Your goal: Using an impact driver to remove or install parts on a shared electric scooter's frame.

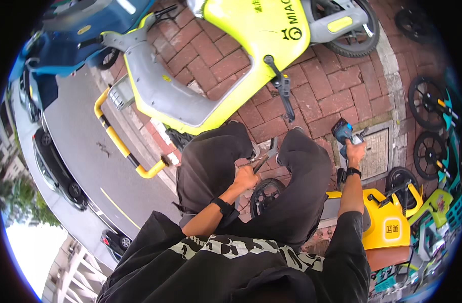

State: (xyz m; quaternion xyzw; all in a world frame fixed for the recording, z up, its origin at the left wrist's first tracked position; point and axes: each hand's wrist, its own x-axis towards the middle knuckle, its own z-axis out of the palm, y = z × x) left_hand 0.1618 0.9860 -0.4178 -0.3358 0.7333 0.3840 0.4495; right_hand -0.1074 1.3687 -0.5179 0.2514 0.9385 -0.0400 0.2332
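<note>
My right hand (355, 152) is wrapped around the handle of a blue-and-black cordless power tool (342, 131), held out to the right above a metal-framed cover in the paving. Between my knees, my left hand (245, 178) is closed around one end of a dark rod-like tool (261, 162). Its far end is greyish, and the exact kind does not show. In front of me a bright yellow-green shared electric bike (218, 108) lies on its side, its grey seat tube to the left. A black crank with a pedal (284, 91) sticks out from its frame.
A yellow-and-black barrier rail (117, 137) stands at the road edge on the left. Cars, including a black one (57, 169), are on the road. A yellow bike (387, 222) is close at my right, with several teal bikes (450, 121) farther right. Red brick paving (332, 76) lies underneath.
</note>
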